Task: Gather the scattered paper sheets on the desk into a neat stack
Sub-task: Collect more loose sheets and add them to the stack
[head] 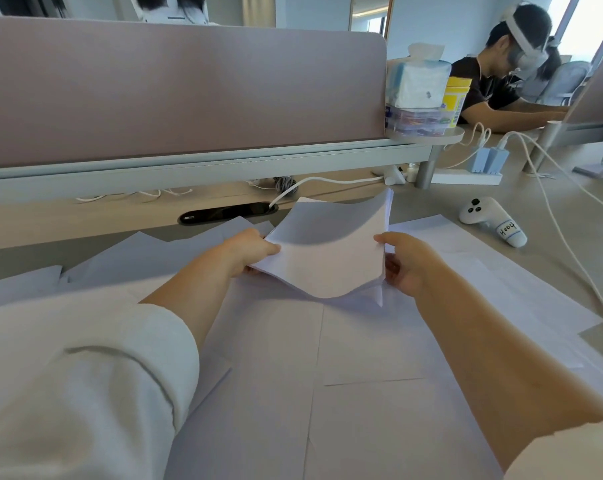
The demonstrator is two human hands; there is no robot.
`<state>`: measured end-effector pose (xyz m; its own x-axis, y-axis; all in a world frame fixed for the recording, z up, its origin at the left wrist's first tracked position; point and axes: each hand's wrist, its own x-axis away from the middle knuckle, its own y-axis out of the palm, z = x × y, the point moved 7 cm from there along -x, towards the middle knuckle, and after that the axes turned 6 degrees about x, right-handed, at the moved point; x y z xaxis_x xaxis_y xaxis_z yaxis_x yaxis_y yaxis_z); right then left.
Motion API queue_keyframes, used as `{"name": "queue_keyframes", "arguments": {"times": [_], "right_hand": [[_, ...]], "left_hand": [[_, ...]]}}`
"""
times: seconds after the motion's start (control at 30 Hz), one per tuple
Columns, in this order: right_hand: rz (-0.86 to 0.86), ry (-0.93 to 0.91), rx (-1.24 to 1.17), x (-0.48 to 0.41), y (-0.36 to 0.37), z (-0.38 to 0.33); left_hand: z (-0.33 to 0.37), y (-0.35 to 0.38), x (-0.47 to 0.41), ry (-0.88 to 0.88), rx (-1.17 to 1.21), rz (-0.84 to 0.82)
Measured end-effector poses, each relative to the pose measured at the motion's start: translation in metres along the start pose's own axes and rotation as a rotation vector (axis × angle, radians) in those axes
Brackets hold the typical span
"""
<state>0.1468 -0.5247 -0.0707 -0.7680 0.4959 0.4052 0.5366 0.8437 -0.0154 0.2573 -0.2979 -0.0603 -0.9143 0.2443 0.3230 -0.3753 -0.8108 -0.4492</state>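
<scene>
Left hand (250, 252): thumb on top, fingers beneath, pinching the paper stack's left edge.
Right hand (405, 263): gripping the right edge likewise.
Paper stack (327, 251): raised above the desk (552, 268), sagging in the middle.
Loose sheets (362, 358): spread flat below.

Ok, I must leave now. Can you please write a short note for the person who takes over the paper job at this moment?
Hands: the left hand grips the left edge of the stack; the right hand grips its right edge.
Things: the stack is held over the desk, bowed in the middle, with its edges not even.
Done: some paper is gathered into the stack.
Left: many loose sheets lie on the desk, in front and to both sides. Collect them, square the stack, and set it down.
</scene>
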Motion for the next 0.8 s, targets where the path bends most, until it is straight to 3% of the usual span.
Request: {"name": "queue_keyframes", "arguments": {"times": [0.13,0.3,0.47,0.8], "right_hand": [[0.017,-0.044,0.056,0.0,-0.004,-0.002],[-0.021,0.038,0.09,0.005,-0.002,0.006],[-0.044,-0.001,-0.006,0.029,0.009,-0.002],[-0.342,-0.027,0.014,0.123,0.07,0.009]], "left_hand": [[0.001,0.0,0.004,-0.022,0.088,-0.014],[0.004,-0.007,0.018,0.011,0.2,-0.032],[0.003,-0.034,0.052,0.043,0.248,-0.011],[-0.048,-0.107,0.162,0.127,0.204,0.102]]}}
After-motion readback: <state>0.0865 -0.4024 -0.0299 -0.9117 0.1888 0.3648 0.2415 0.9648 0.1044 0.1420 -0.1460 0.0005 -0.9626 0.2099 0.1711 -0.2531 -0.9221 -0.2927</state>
